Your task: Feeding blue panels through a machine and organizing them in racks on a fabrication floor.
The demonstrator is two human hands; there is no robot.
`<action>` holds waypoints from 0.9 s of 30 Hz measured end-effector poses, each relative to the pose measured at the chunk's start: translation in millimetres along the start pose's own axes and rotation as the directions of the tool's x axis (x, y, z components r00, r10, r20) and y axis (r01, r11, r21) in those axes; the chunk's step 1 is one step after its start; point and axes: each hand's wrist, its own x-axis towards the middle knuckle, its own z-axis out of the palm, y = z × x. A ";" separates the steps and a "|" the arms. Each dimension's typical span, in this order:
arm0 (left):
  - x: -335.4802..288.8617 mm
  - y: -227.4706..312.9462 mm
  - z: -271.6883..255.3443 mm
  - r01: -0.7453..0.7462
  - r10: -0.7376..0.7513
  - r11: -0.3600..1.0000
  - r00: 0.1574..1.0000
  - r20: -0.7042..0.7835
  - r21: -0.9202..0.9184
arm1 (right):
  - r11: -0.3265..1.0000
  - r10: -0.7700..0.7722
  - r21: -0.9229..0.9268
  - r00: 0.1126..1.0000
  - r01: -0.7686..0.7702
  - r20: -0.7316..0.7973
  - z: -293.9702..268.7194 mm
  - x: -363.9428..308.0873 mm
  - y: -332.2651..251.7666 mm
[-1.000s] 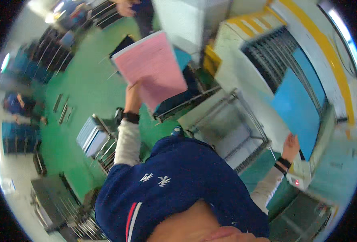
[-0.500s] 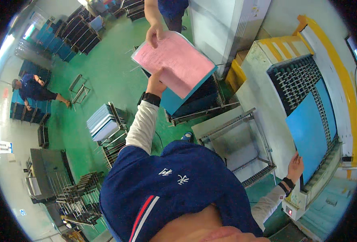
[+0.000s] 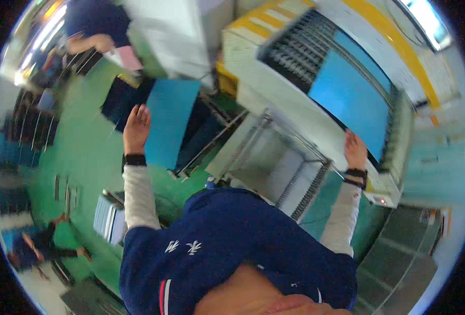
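My left hand point(image 3: 137, 130) is raised with its fingers loosely stretched and apart, holding nothing. It is beside a blue panel point(image 3: 170, 118) that lies slanted on a rack cart. My right hand point(image 3: 355, 151) reaches to the near edge of another blue panel point(image 3: 348, 97), which lies on a roller conveyor point(image 3: 298, 50). Its fingers are extended with the tips at that edge; no firm grip on the panel shows. Further off, a person in dark clothing point(image 3: 97, 23) has a pink sheet point(image 3: 129, 58) by their hand; motion blurs this area.
A metal frame cart point(image 3: 295, 178) stands between me and the conveyor machine point(image 3: 253, 89). On the left is a stack of pale panels point(image 3: 109, 218). Another person point(image 3: 35, 247) is at the far left. A grey cabinet-like unit point(image 3: 398, 257) stands at the lower right.
My left hand has let go of the pink sheet, which has moved away with the other person. My view has turned toward the conveyor. My right hand stays at the panel's edge.
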 end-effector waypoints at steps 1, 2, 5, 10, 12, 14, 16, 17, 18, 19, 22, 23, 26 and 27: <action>-2.7 -15.7 7.9 0.049 -0.047 0.999 0.996 -0.073 0.017 | 0.999 0.016 0.045 0.999 -0.014 -0.038 -7.8 1.1 -4.2; -6.2 -25.8 -6.5 0.096 -0.097 0.994 0.995 -0.030 -0.044 | 1.000 -0.015 -0.002 0.999 0.015 0.029 -0.6 -3.6 -5.5; -18.1 -72.0 -31.4 0.245 -0.245 0.968 0.969 0.000 -0.054 | 1.000 0.003 -0.004 1.000 -0.003 0.010 31.7 -10.3 -14.4; -52.3 -138.8 -75.8 0.499 -0.493 0.862 0.866 0.080 -0.085 | 0.998 0.066 0.018 0.993 -0.064 -0.099 47.6 19.7 -21.9; -67.0 -159.9 -98.9 0.482 -0.485 0.875 0.871 -0.085 -0.046 | 0.996 0.076 0.045 0.997 -0.074 -0.032 54.4 34.5 -21.3; -77.2 -171.1 -101.9 0.490 -0.476 0.872 0.847 -0.237 -0.001 | 0.995 0.068 0.078 0.998 -0.069 0.015 32.8 64.7 -20.5; -83.0 -180.6 -96.3 0.540 -0.502 0.840 0.812 -0.297 0.056 | 0.899 -0.209 -0.302 0.916 0.318 0.344 -30.2 110.8 -18.9; -94.4 -173.4 -113.7 0.543 -0.528 0.840 0.819 -0.227 0.007 | 0.905 -0.190 -0.297 0.913 0.305 0.360 -10.3 104.4 -11.3; -102.1 -170.0 -128.9 0.527 -0.511 0.850 0.825 -0.242 0.005 | 0.927 -0.153 -0.282 0.938 0.245 0.312 5.3 92.6 -6.8; -111.3 -167.8 -134.8 0.502 -0.460 0.865 0.806 -0.373 0.018 | 0.944 -0.112 -0.272 0.956 0.187 0.270 26.1 79.2 -6.8; -134.1 -163.7 -186.5 0.472 -0.407 0.882 0.769 -0.493 0.007 | 0.900 -0.139 -0.358 0.942 0.250 0.307 54.3 47.5 -10.4; -130.9 -165.7 -210.9 0.477 -0.425 0.879 0.773 -0.472 -0.010 | 0.690 -0.262 -0.593 0.906 0.416 0.332 32.0 54.4 -18.5; -146.5 -171.3 -285.6 0.469 -0.392 0.828 0.876 -0.280 0.308 | 0.813 -0.106 -0.508 0.930 0.284 0.351 44.6 39.5 -8.3; -147.0 -176.3 -259.4 0.505 -0.399 0.842 0.820 -0.411 0.190 | 0.758 -0.179 -0.510 0.881 0.407 0.437 44.3 18.9 -1.8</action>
